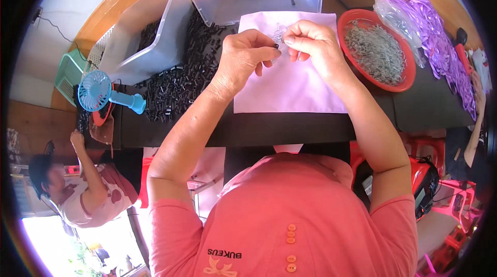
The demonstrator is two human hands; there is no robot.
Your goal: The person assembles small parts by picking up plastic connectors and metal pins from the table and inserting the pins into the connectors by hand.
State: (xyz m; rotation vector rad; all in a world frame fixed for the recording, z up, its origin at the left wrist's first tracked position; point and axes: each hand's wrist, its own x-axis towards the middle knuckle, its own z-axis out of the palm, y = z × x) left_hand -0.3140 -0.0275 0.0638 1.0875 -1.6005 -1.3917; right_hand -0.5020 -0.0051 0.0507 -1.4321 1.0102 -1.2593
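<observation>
Above the sheet (287, 90), the left hand (242, 58) pinches a black piece (276, 46); the right hand (318, 49) is pinched closed, its hold unclear. Left of the sheet lies a black heap (173, 88); right of it, a bowl (410, 67).

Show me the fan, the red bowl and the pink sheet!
Fan (94, 91): head view, its round cage.
Red bowl (396, 87): head view, its lower rim.
Pink sheet (287, 89): head view, its bare lower part.
</observation>
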